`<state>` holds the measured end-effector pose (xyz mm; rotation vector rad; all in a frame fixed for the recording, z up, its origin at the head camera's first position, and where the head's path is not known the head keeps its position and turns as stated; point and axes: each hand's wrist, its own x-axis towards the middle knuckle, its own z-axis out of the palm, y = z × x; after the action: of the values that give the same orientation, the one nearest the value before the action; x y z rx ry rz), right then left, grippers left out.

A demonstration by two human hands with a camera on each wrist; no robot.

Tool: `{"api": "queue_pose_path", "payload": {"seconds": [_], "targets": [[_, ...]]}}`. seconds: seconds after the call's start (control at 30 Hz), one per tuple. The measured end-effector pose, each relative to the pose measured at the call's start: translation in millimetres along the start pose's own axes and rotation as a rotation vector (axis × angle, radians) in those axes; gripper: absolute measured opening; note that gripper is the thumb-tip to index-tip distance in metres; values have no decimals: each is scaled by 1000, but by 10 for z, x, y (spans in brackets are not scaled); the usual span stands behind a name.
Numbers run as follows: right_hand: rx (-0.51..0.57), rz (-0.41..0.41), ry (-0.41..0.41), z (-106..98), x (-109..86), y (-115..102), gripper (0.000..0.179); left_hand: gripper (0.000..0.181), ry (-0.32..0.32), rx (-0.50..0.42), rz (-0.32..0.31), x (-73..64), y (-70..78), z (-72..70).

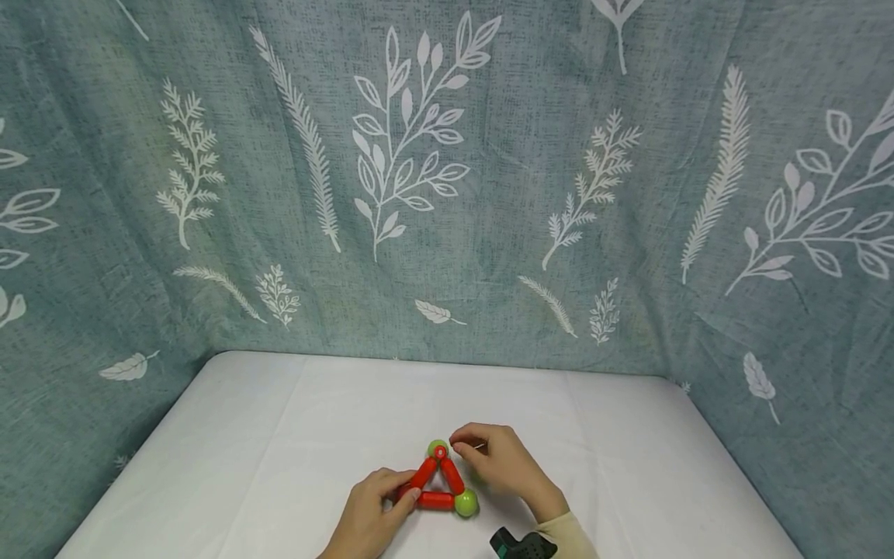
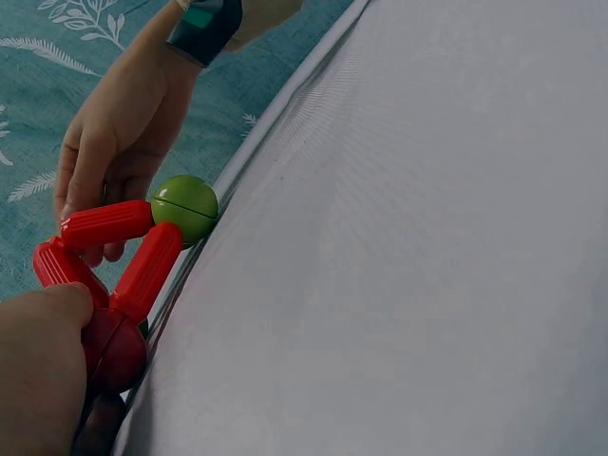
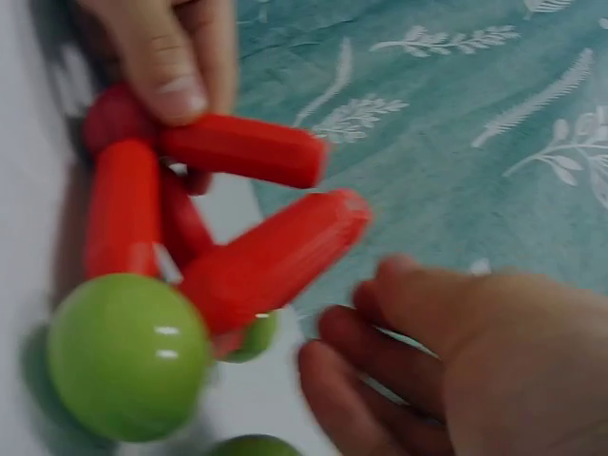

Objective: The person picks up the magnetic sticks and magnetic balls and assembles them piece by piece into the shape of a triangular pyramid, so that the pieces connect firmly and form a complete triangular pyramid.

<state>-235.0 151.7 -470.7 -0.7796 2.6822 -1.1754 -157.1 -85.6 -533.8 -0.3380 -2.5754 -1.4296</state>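
Note:
A toy structure of chunky red rods point(image 1: 436, 501) and balls forms a triangular frame on the white table. One glossy green ball point(image 1: 466, 503) is at its right corner, another green ball point(image 1: 434, 446) at the far side. My left hand point(image 1: 369, 508) grips the left corner, its thumb over a dark red ball point(image 2: 116, 351) and a rod. Two rods rise from the base, their upper ends close together but apart in the right wrist view. Just right of those ends is my right hand point(image 3: 503, 351), fingers loosely curled with nothing visible between them.
The white-covered table point(image 1: 335, 411) stretches around the structure, with its far edge against a blue-green leaf-patterned curtain point(image 1: 489, 295). A dark strap device point(image 1: 522, 545) sits at my right wrist. Another green ball point(image 3: 255, 446) is partly cut off in the right wrist view.

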Motion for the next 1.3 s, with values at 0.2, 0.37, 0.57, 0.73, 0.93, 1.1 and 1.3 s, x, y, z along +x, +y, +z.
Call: {"api": "queue_pose_path", "payload": {"seconds": [0.2,0.37,0.57,0.73,0.93,1.1,1.3], "targets": [[96,40,-186,-93,-59,-46,18,29,8,16,4,-5,24,1],[129,39,-242,-72,-72,-55,20,29,-2,12,-8,-7,15,9],[130,38,-241,-71,-82,-86,14,31,-13,6,-12,4,10,4],[126,36,-244,-70,-83,-104,13,31,-14,12,-8,6,12,-2],[116,39,-245,-95,-91,-81,14,28,-8,36,2,5,-3,3],[82,21,-188,-222,-120,1,25,27,0,36,13,8,-5,9],[121,62,-102,-432,-212,186,37,25,10,43,27,7,6,-4]]}}
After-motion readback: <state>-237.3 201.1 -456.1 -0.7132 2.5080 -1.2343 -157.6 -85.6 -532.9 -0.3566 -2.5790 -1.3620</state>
